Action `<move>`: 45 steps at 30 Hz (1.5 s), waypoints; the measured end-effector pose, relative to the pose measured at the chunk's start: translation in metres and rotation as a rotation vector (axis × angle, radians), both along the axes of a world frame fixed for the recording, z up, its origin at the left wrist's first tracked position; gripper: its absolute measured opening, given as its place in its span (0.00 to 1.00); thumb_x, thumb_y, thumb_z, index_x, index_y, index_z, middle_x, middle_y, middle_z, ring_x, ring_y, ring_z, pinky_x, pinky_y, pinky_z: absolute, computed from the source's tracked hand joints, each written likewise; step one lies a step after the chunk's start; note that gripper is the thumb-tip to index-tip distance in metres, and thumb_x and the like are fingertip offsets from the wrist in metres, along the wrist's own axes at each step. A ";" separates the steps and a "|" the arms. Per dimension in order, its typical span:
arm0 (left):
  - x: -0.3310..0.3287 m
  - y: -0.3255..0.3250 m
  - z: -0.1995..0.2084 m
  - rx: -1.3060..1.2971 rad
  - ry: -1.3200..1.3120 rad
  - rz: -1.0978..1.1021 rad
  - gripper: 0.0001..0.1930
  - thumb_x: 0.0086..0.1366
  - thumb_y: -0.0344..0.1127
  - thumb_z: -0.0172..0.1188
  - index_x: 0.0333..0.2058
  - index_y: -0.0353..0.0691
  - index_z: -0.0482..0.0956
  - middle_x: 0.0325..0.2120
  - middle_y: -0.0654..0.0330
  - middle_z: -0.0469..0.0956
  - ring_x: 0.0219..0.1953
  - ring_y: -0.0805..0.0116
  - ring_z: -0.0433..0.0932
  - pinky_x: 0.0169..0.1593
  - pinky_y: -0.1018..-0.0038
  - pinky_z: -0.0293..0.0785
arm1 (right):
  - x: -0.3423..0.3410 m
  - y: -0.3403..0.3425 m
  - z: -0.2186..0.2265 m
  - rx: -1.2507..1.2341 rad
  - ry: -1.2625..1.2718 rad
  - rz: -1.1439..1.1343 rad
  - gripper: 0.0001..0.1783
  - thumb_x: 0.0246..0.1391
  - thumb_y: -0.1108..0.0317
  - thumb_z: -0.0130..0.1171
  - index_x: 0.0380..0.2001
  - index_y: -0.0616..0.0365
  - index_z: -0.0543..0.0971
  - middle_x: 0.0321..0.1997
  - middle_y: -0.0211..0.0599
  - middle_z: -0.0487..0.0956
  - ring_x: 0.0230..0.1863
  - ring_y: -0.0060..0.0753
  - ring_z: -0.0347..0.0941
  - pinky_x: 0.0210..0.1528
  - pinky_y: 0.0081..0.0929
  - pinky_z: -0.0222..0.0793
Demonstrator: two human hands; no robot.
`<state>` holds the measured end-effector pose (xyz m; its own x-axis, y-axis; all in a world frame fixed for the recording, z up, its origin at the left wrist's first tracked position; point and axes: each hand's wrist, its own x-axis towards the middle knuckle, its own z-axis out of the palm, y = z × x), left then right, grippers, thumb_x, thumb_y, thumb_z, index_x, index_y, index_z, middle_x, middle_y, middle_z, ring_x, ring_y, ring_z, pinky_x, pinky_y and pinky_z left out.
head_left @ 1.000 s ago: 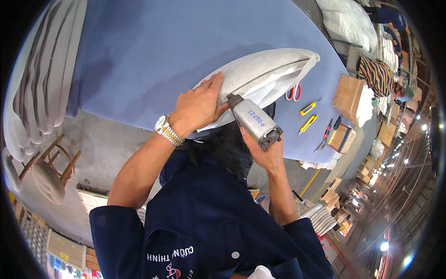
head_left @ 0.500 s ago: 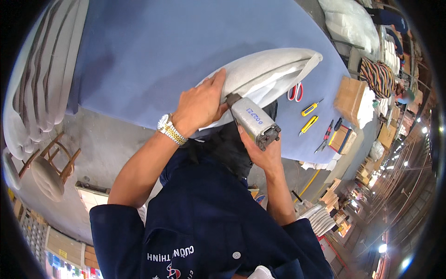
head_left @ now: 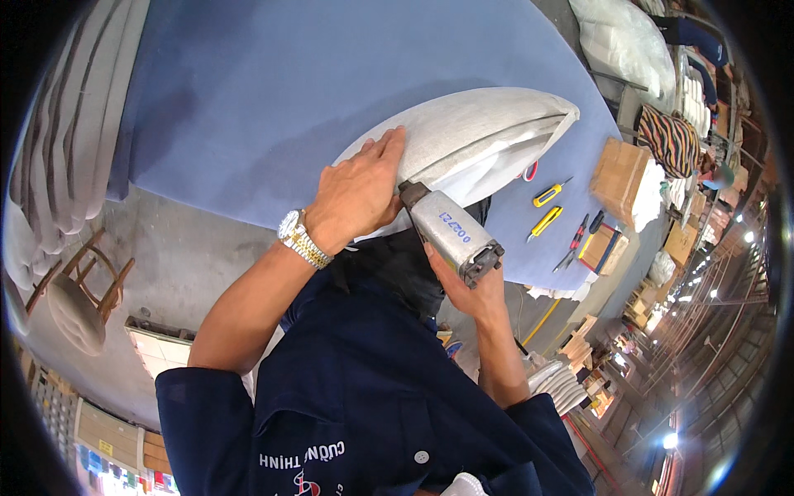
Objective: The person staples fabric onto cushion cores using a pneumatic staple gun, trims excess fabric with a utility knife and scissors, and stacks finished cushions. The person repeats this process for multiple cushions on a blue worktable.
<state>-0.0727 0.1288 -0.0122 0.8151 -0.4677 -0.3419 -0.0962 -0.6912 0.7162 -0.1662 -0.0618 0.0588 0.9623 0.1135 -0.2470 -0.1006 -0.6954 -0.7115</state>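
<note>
Your left fingers (head_left: 395,147) hold the soft-looking grey seat cushion (head_left: 484,120) just under them, best gripped by its edge, while your right fingers (head_left: 437,259) clasp the heavy-looking staple gun (head_left: 453,227).

Hidden / cut-off bits
R hand (head_left: 478,302) partly hid behind tool (head_left: 453,227); scissors (head_left: 530,171) mostly hid by cushion (head_left: 480,124). Table (head_left: 273,66) & pad stack (head_left: 78,124) cut by top edge.

Handled: one grey-white fabric-covered pad (head_left: 488,116); one silver-and-black metal tool (head_left: 451,225). Blue bench (head_left: 273,91): two yellow-handled tools (head_left: 545,221); one pair red-and-white scissors (head_left: 531,172); one red-and-black tool (head_left: 577,236).
</note>
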 end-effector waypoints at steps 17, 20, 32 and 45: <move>0.013 0.047 -0.036 -0.412 0.384 -0.157 0.58 0.60 0.55 0.71 0.76 0.37 0.43 0.73 0.37 0.53 0.76 0.44 0.51 0.75 0.62 0.52 | -0.001 0.016 -0.019 0.095 -0.111 -0.122 0.13 0.52 0.74 0.69 0.41 0.66 0.84 0.41 0.48 0.87 0.43 0.44 0.86 0.46 0.32 0.79; 0.000 0.040 -0.025 -0.368 0.200 -0.065 0.53 0.64 0.51 0.67 0.75 0.33 0.44 0.71 0.35 0.57 0.73 0.43 0.58 0.73 0.61 0.57 | 0.005 0.016 -0.025 0.069 -0.144 -0.093 0.14 0.50 0.75 0.70 0.41 0.66 0.83 0.42 0.49 0.86 0.43 0.47 0.86 0.46 0.33 0.79; 0.000 0.041 0.006 -0.087 0.167 -0.074 0.44 0.68 0.45 0.61 0.75 0.43 0.47 0.67 0.41 0.66 0.56 0.38 0.78 0.57 0.52 0.75 | -0.005 0.015 -0.018 0.063 -0.111 0.007 0.20 0.47 0.77 0.69 0.46 0.64 0.81 0.43 0.47 0.85 0.44 0.49 0.85 0.46 0.34 0.79; -0.007 0.034 0.004 -0.015 0.055 -0.021 0.45 0.66 0.43 0.65 0.74 0.41 0.48 0.65 0.41 0.69 0.52 0.38 0.80 0.50 0.50 0.80 | 0.000 0.018 -0.019 0.111 -0.060 -0.053 0.19 0.48 0.75 0.69 0.46 0.65 0.80 0.41 0.49 0.84 0.43 0.50 0.84 0.45 0.33 0.78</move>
<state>-0.0799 0.1631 -0.0086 0.7852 -0.4896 -0.3791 -0.0706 -0.6790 0.7308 -0.1657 -0.0436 0.0401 0.9803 0.0861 -0.1779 -0.0901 -0.6067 -0.7898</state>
